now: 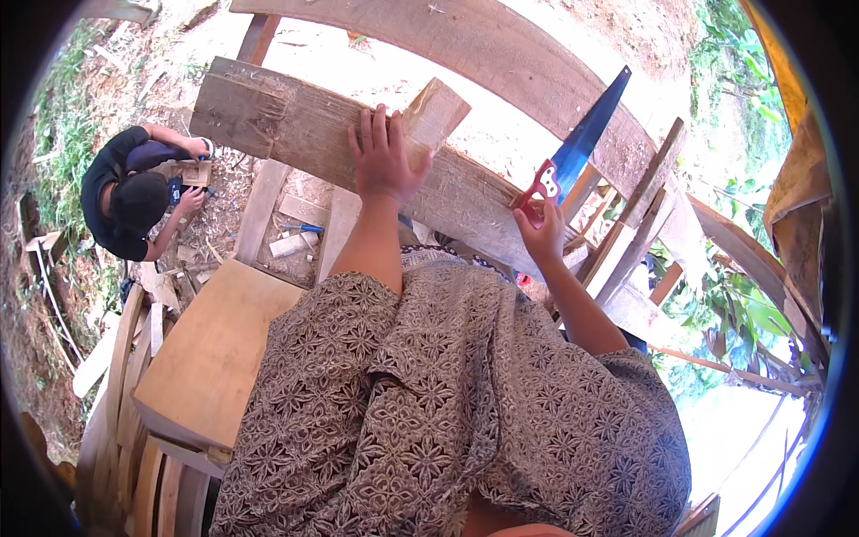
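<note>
My left hand (386, 161) lies with fingers spread on a wide wooden plank (313, 116), touching a short wood block (436, 115) that sits on it. In my right hand (542, 231) is the red handle of a handsaw (586, 132). Its blue blade points up and away to the right, above the plank's right part and in front of a long board behind. The handle is close to the plank's surface; whether it touches cannot be made out.
A co-worker (134, 192) in dark clothes crouches at the left, both hands at a small wooden piece. A large pale wood block (219, 349) stands at my left. Behind the plank runs a long curved-looking board (465, 40). Upright slats (635, 210) lean at the right. A blue-handled tool (309, 228) lies below.
</note>
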`<state>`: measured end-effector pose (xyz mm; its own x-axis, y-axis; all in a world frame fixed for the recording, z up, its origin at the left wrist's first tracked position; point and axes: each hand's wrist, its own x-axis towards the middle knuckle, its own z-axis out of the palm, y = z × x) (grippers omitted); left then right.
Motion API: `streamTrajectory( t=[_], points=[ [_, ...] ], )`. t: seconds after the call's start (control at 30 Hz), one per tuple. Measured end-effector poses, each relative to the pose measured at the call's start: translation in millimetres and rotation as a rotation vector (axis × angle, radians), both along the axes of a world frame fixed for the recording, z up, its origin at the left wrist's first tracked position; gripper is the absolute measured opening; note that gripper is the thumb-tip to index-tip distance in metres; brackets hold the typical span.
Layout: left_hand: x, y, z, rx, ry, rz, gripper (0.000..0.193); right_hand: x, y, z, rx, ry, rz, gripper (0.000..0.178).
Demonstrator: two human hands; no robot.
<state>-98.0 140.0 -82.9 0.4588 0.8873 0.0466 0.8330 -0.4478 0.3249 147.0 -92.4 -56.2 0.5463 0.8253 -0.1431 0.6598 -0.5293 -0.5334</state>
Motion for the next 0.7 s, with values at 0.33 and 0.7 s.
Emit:
streamTrajectory(
  t=[0.33,0.7],
  points=[
    [-4.1,0.4,-4.5,0.086,0.006,-0.008,0.079,-1.1,-1.2,-2.5,-0.074,-0.078,0.044,0.045],
    [-16.2,-1.6,-5.9,0.105,-0.034,0.004,0.081,52.0,3.4,130.0,0.640,0.863,-0.438,0.032]
  ],
)
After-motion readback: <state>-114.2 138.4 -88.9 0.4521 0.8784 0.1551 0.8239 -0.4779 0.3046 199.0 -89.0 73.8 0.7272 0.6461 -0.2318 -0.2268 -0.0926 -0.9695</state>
